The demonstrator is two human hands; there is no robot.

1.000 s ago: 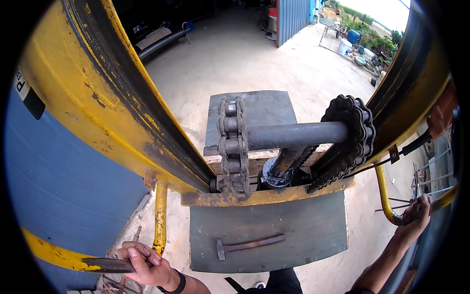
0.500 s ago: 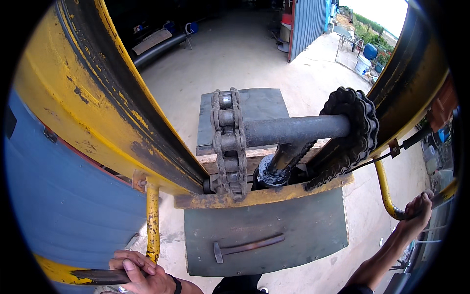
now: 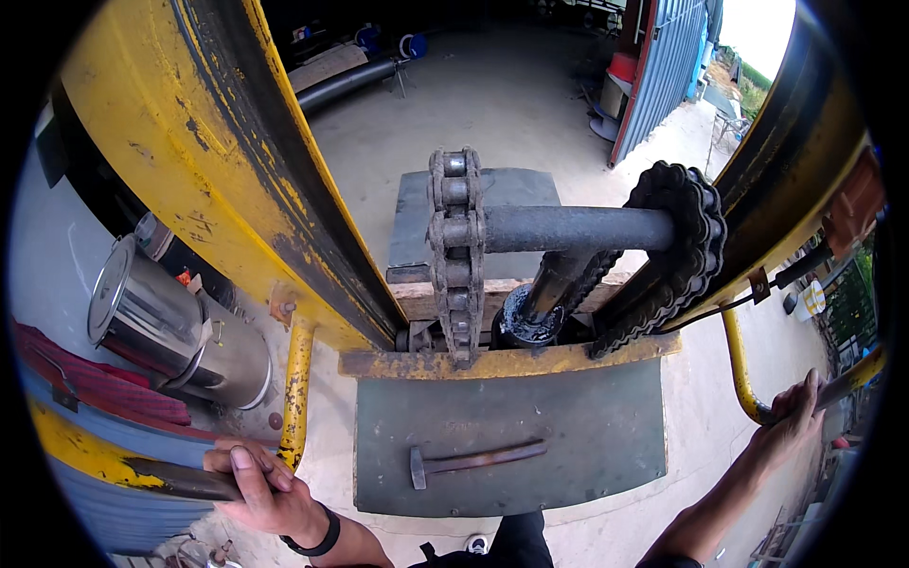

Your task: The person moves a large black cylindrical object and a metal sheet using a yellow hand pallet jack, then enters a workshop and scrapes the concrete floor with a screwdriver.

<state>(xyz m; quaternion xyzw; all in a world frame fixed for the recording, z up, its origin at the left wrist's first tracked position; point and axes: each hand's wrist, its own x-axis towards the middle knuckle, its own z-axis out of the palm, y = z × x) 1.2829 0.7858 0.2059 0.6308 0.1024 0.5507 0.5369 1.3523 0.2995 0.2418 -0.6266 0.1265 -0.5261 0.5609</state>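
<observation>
My left hand [image 3: 263, 490] is closed round the yellow bar handle [image 3: 90, 454] at the lower left, where the paint is worn to black. On the right, my right hand [image 3: 793, 417] wraps the matching yellow handle [image 3: 746, 379]. Between them stands a yellow lifting mast [image 3: 218, 170] with dark inner rails. A greasy chain [image 3: 456, 256] runs over the left end of a thick crossbar [image 3: 578, 228], and a chain-wrapped wheel [image 3: 684, 222] sits at its right end. Below, a hammer [image 3: 483, 458] lies on a dark green board [image 3: 568, 417].
Metal drums [image 3: 180, 327] and a red cloth [image 3: 104, 383] are at the left. Ahead is a dark building interior with a long black pipe [image 3: 350, 83]. A blue corrugated panel [image 3: 668, 71] stands at the far right.
The surroundings have swung round the mast: the blue wall at left has given way to drums, and the building opening has shifted right. Both hands keep hold of the handles.
</observation>
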